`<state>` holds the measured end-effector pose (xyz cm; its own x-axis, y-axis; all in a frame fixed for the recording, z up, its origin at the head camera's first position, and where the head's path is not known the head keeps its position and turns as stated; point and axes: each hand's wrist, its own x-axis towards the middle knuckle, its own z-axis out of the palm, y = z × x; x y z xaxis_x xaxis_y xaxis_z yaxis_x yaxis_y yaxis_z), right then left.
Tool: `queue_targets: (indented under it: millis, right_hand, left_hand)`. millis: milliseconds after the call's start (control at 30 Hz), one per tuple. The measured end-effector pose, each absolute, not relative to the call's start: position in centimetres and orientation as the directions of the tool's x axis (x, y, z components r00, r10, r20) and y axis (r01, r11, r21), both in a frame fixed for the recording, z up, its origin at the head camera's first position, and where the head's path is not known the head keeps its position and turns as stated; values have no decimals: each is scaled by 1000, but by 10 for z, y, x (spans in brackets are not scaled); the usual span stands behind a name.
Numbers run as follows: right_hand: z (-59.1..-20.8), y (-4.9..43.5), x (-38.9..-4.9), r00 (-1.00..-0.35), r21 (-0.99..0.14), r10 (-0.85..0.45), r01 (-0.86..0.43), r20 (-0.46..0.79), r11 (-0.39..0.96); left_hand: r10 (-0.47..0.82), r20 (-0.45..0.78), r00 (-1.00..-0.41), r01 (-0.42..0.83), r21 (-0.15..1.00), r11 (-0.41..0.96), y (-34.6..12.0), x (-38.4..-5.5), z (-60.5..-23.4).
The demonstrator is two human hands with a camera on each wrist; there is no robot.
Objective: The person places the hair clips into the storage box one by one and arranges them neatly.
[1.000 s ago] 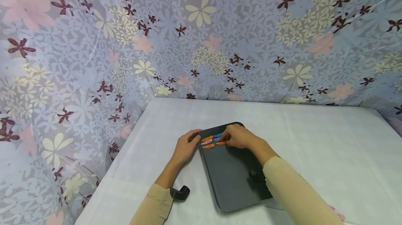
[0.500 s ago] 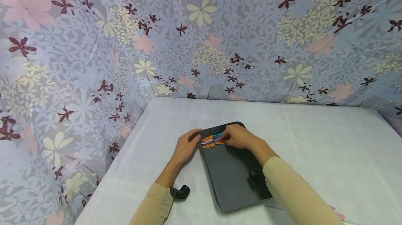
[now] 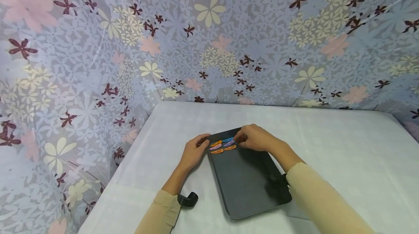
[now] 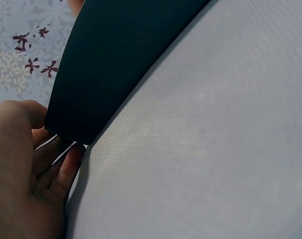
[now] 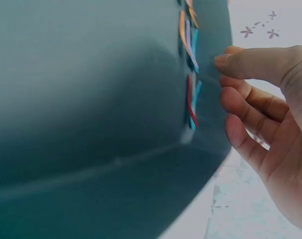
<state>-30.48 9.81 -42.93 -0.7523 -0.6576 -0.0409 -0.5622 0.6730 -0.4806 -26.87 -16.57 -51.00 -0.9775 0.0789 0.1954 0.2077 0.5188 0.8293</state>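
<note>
A dark grey tray (image 3: 248,186) lies on the white-covered table, and my left hand (image 3: 193,154) grips its far left corner, thumb at the rim. Snap hair clips lie in columns along the tray's far end. On the left are an orange clip (image 3: 216,143), a pink clip (image 3: 215,147) and another orange one. Beside them sit a blue clip (image 3: 227,140), a purple clip (image 3: 229,143) and an orange clip (image 3: 230,147). My right hand (image 3: 256,138) hovers by these, fingers loosely bent with nothing between them. In the right wrist view, a red clip (image 5: 191,102) lies beside a blue one.
The white table cover (image 3: 343,146) stretches around the tray, with flowered fabric (image 3: 209,45) rising behind it and on the left. A flat grey piece (image 3: 296,211) lies by the tray's near right corner, partly behind my right sleeve (image 3: 320,194).
My right hand has drawn back to the right from the second column, uncovering its orange and purple clips. My left hand and the tray have stayed put.
</note>
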Motion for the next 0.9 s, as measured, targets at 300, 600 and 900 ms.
queue_targets:
  millis: [300,600,900]
  right_hand:
    - [-415,128,-294,-763,-480,-647,-566,-3,670]
    - [-414,163,-283,-808,-507,-590,-508,-1,697]
    - [-424,195,-268,-826,-505,-562,-503,42,702]
  left_hand:
    - [70,177,-982,188,839,511,-166,-267,-507]
    - [67,167,-984,177,838,517,-166,-267,-507]
    - [73,163,-984,177,836,520,-166,-266,-506]
